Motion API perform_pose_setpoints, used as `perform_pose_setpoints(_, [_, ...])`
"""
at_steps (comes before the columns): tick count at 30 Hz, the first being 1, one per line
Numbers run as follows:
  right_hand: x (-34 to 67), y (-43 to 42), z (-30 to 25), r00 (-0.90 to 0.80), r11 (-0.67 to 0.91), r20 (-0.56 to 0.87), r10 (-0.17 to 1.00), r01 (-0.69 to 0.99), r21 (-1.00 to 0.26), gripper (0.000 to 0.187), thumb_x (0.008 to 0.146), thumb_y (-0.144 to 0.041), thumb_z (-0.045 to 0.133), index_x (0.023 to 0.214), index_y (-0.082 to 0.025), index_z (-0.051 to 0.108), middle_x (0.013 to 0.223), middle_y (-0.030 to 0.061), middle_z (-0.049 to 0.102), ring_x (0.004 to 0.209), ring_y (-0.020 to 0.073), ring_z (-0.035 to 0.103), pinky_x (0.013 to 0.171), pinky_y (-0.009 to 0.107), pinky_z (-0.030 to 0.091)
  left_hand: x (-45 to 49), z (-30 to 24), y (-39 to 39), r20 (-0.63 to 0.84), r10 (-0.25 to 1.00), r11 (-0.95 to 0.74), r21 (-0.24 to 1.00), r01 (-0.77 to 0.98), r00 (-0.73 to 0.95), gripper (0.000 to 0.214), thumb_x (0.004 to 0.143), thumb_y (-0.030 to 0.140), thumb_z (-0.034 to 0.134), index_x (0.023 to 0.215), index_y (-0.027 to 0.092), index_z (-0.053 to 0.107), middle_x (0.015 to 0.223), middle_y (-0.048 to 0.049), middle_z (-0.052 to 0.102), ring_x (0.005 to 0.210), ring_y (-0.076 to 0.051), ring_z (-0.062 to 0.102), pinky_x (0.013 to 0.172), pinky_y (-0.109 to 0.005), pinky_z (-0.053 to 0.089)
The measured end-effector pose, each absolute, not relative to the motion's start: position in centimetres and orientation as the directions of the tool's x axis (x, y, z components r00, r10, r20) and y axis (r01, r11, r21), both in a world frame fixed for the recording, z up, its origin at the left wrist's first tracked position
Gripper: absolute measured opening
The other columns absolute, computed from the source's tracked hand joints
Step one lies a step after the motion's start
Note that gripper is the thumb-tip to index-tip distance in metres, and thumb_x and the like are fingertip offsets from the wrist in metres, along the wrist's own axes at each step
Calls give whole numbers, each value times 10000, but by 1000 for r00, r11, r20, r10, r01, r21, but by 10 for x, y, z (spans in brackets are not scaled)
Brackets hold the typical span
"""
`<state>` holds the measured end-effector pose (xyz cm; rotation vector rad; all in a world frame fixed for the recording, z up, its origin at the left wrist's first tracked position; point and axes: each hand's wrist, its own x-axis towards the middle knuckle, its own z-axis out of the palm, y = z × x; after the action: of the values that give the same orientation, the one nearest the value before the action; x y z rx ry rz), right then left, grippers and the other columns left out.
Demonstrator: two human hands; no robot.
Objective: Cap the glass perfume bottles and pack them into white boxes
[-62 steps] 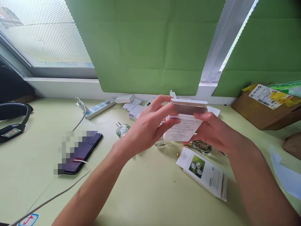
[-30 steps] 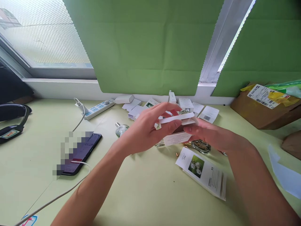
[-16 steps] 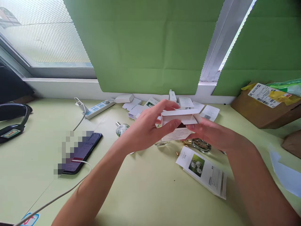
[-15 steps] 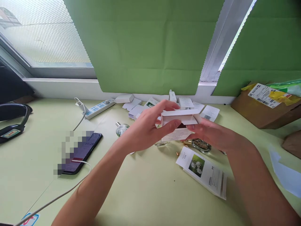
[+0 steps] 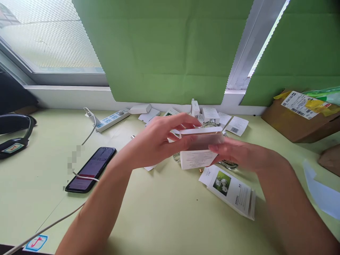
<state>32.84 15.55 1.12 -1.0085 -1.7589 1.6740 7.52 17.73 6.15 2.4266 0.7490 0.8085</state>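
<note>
A small white carton with fine print is held up between both hands over the table. My left hand closes on its left side, thumb on the near face and fingers over the top. My right hand grips the right side, its thumb on the brownish band below the white top edge. Parts of a glass bottle show under my right hand, and another clear glass piece is left of the carton. A flat white box with a flower picture lies nearer to me.
Several white boxes and papers lie along the back. At left are a phone with a cable, a power strip and a black headset. A brown cardboard box stands at the right; white paper lies nearer.
The carton has come slightly lower and tilted. The dark gap under its raised flap no longer shows; a brownish band is there now. My left hand has shifted slightly left.
</note>
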Motion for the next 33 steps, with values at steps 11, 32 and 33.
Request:
perform_pose_setpoints(11, [302,159,-3,-751,-32,-144,645,162,-986,734,829,-481,674,1484,-358,366,1423,64,505,1295,246,483,928,372,517,42,70,186,307,670,-725,468,505,676,293,936,328,516,1168,272,686,1028,-20,732,838,-156,697,642,-221,582])
perform_pose_setpoints(32, [277,188,-63,-486,385,22,874,662,-643,605,876,-321,614,1439,-322,392,1294,54,605,1105,228,606,931,369,468,20,60,209,-125,729,-637,239,733,673,330,931,324,453,1216,323,621,1163,30,687,972,-157,648,688,-230,465])
perform_pose_setpoints(33, [277,189,-64,-479,387,34,877,664,-640,588,881,-321,610,1432,-315,405,1244,57,631,1091,229,613,921,366,470,21,59,210,-131,731,-635,228,738,670,332,932,319,449,1216,322,620,1162,30,686,977,-160,644,692,-234,460])
